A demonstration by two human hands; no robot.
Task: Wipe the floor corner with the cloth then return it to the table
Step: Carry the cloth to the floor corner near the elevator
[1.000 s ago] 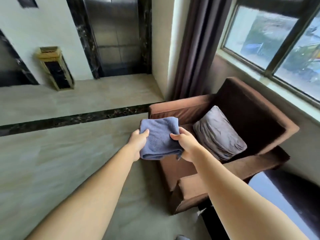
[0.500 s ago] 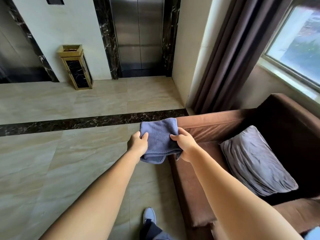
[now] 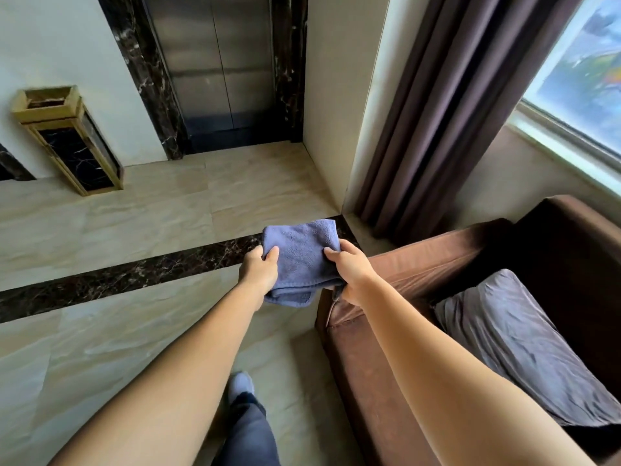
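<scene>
A folded blue-grey cloth (image 3: 300, 257) is held out in front of me at arm's length, above the floor. My left hand (image 3: 259, 273) grips its left edge, thumb on top. My right hand (image 3: 351, 269) grips its right edge. The floor corner (image 3: 349, 218) lies just beyond the cloth, where the cream wall meets the brown curtain and the armchair's side. No table is in view.
A brown armchair (image 3: 420, 264) with a grey cushion (image 3: 524, 344) fills the right side. A dark curtain (image 3: 437, 112) hangs by the window. Ahead are lift doors (image 3: 218, 62), with a gold-and-black bin (image 3: 70, 139) at the left wall. My leg and shoe (image 3: 240, 386) are below.
The view has swung left and forward: the armchair slid to the right, and the wall corner and lift doors came closer. Both hands still hold the cloth the same way.
</scene>
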